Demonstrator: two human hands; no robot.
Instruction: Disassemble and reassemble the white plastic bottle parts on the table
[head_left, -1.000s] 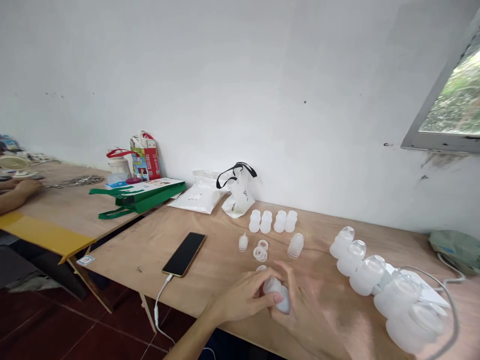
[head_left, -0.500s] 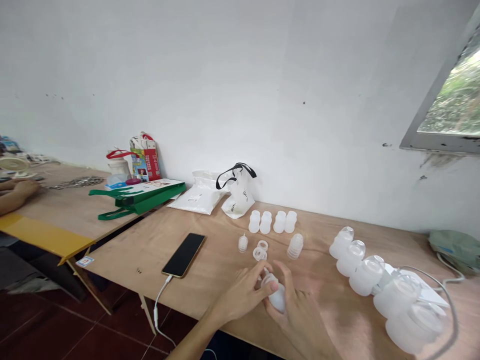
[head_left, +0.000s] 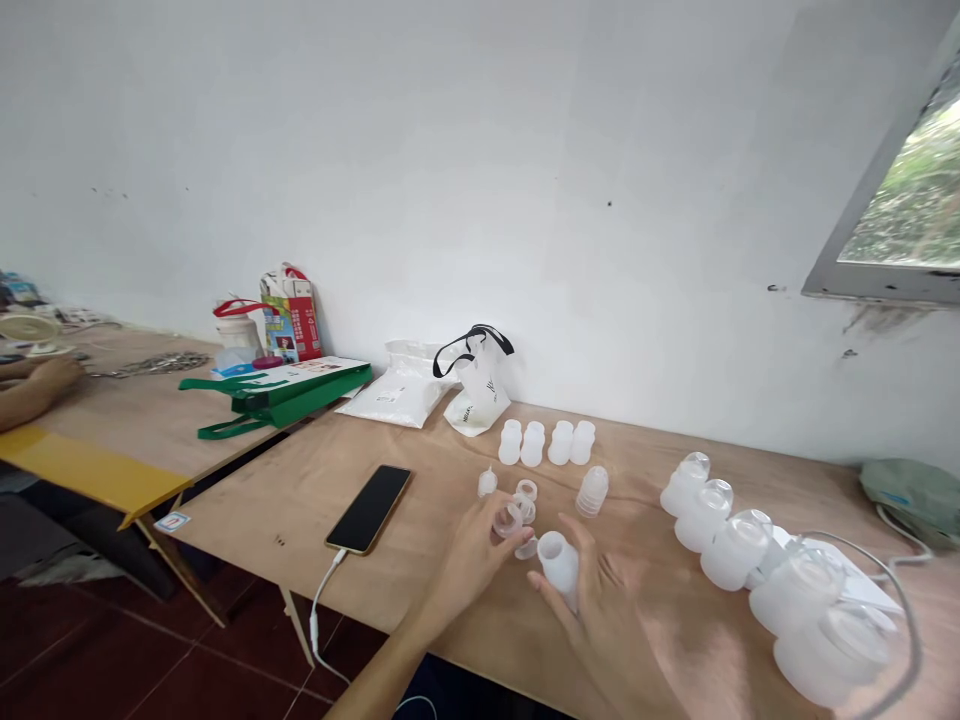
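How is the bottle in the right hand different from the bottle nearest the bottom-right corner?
The held bottle has its open mouth showing, while the corner bottle has a clear cover over its top. The held bottle is in the grasp of the right hand; the corner bottle stands on the table with no hand on it. Both are cloudy white.

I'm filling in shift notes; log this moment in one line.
left hand: holds clear round piece | right hand: holds open white bottle | phone: on table
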